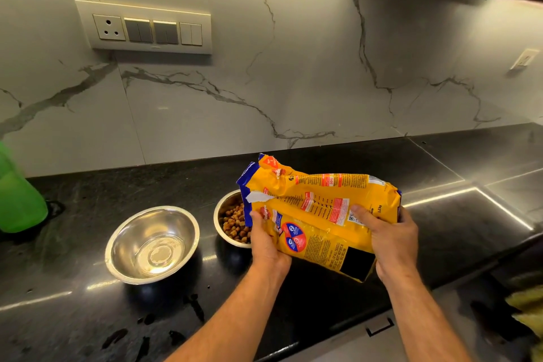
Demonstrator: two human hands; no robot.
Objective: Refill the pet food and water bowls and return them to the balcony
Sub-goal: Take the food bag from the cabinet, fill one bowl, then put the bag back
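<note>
A yellow pet food bag (317, 214) is gripped in both hands above a black stone countertop (440, 238). The left hand (266, 239) is curled round the bag near its torn open end, with the thumb lying on the printed face. The right hand (388, 239) is wrapped round the bag's far end, the thumb pressed on the front and the fingers hidden behind. The bag is held tilted, its open mouth lowered over a steel bowl (232, 219) in which brown kibble (233, 222) is seen. That bowl is partly hidden by the bag and the left hand.

Just beside it, to the left, a second steel bowl (152, 244) is set on the countertop; whether it holds water cannot be told. A green plastic bottle (17, 194) stands at the far left edge of the view. Dark wet patches are seen on the countertop's near edge.

Behind the counter, the wall is faced with white marble-patterned panels (293, 67), and a switch panel (147, 27) with a socket is mounted on it. Both forearms are extended forward from the bottom of the view, bare.
</note>
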